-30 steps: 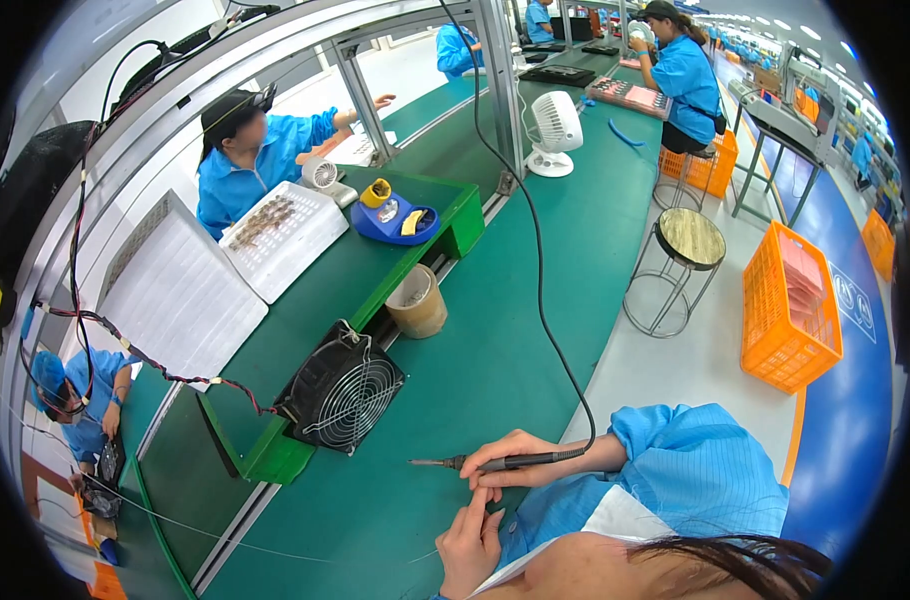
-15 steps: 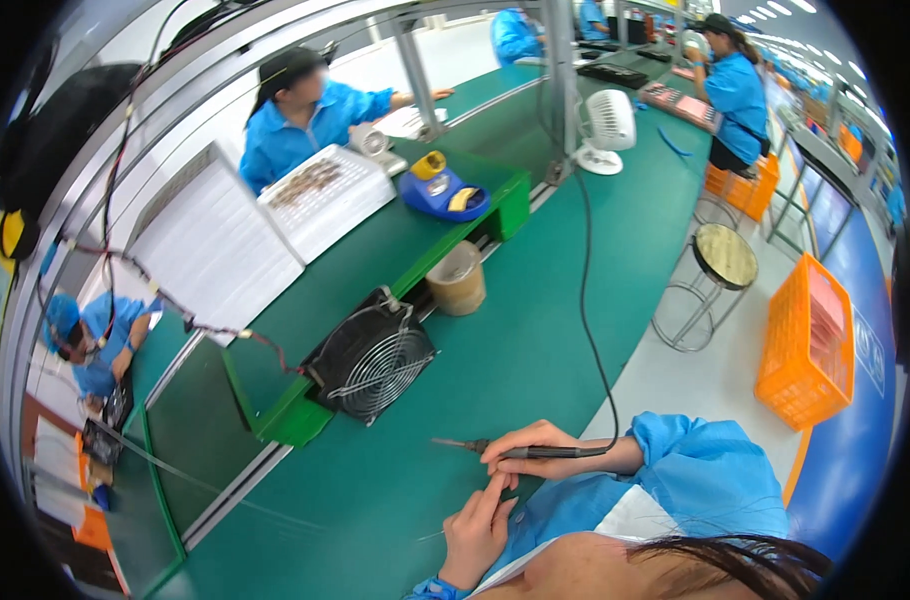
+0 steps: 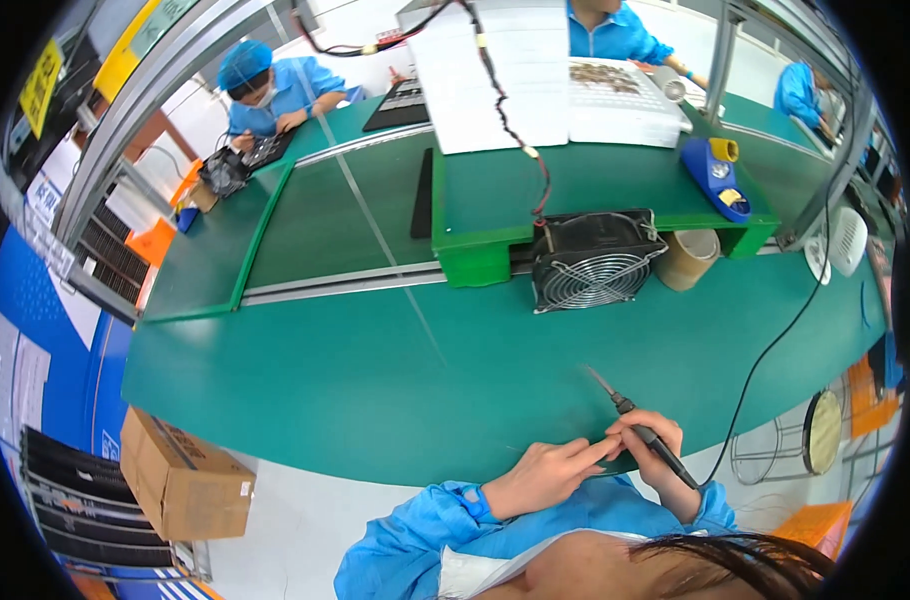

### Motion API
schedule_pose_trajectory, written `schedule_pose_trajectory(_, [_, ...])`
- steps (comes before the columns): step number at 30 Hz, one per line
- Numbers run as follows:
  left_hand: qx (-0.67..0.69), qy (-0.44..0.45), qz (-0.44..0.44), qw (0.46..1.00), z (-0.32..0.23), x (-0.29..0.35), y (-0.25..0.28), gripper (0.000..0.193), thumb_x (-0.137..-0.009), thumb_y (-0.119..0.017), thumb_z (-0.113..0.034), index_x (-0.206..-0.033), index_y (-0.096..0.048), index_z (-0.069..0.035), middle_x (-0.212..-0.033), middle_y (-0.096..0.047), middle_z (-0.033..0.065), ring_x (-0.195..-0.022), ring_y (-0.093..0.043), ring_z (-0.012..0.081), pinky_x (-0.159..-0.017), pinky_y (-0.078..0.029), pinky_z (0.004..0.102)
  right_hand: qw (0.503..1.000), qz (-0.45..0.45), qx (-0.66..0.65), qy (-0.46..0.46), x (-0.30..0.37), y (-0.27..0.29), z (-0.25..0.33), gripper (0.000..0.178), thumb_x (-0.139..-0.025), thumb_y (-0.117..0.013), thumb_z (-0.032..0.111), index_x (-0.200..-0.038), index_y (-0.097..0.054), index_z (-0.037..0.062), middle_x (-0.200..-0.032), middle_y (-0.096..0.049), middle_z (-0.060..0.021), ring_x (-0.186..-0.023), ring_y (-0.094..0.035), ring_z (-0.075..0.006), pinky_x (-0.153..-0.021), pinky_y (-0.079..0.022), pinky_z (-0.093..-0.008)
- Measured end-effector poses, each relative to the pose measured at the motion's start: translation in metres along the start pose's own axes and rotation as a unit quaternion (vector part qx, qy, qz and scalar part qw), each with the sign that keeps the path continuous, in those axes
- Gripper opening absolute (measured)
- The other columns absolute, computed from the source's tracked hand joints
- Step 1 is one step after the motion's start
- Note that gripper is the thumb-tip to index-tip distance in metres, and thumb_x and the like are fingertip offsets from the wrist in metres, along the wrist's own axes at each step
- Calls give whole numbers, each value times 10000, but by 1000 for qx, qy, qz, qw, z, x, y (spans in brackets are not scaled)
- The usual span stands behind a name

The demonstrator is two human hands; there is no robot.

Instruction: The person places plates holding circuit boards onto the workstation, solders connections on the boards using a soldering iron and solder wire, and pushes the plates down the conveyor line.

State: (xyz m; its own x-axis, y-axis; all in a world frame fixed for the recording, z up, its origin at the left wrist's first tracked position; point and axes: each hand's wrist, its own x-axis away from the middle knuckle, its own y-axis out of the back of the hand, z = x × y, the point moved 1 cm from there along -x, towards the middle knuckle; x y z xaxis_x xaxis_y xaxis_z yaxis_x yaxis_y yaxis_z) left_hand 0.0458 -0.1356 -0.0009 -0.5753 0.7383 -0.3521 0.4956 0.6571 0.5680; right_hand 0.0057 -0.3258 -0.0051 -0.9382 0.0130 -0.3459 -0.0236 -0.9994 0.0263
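My right hand (image 3: 667,428) is closed round the dark handle of a soldering iron (image 3: 667,456), its metal tip pointing up and left over the green bench. A black cord trails from the handle's lower end to the right. My left hand (image 3: 545,478) comes in from the left, its fingertips drawn together and meeting the right hand's fingers beside the handle. A faint thin line shows near the left hand; whatever its fingers pinch is too small to make out. Beyond the hands stands a black cooling fan (image 3: 595,270) with a wire guard.
A green raised shelf (image 3: 475,262) crosses the bench's far side. On it are a blue soldering iron stand (image 3: 710,185) and white trays (image 3: 615,125). A cardboard tube (image 3: 687,262) stands by the fan. A carton (image 3: 190,480) sits left, a stool (image 3: 823,432) right. Co-workers sit across.
My view has swung left, so the bench and fan appear farther right and more level. Both hands remain together, with the soldering iron still in my right hand.
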Motion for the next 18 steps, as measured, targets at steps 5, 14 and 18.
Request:
schedule_pose_trajectory(5, [-9,-14,-13,1000,0,1,0,548,-822,-687,-110,-1341,-514,-119,-776,-551,54,-605,-604,258,-512,-488,367,1000,-7,-6,-12,2,-2,1,233,-904,-522,-81,-1121,-592,-35,-910,-687,-170,-689,-699,-224,-623,-584,-309])
schedule_pose_trajectory(14, [-13,-17,-8,1000,1,2,-1,516,-843,-667,-124,-1335,-512,-118,-773,-545,58,-589,-595,264,-502,-478,378,1000,-12,-21,-18,2,-2,1,244,-897,-542,-72,-1136,-576,-37,-911,-684,-177,-679,-697,-230,-610,-583,-308])
schedule_pose_trajectory(18, [-23,-16,-6,1000,2,1,-1,535,-808,-698,-109,-1316,-529,-105,-783,-556,47,-585,-603,248,-495,-491,360,1000,-13,-15,-7,2,-2,0,228,-900,-540,-71,-1124,-575,-40,-910,-684,-178,-678,-698,-230,-609,-585,-310])
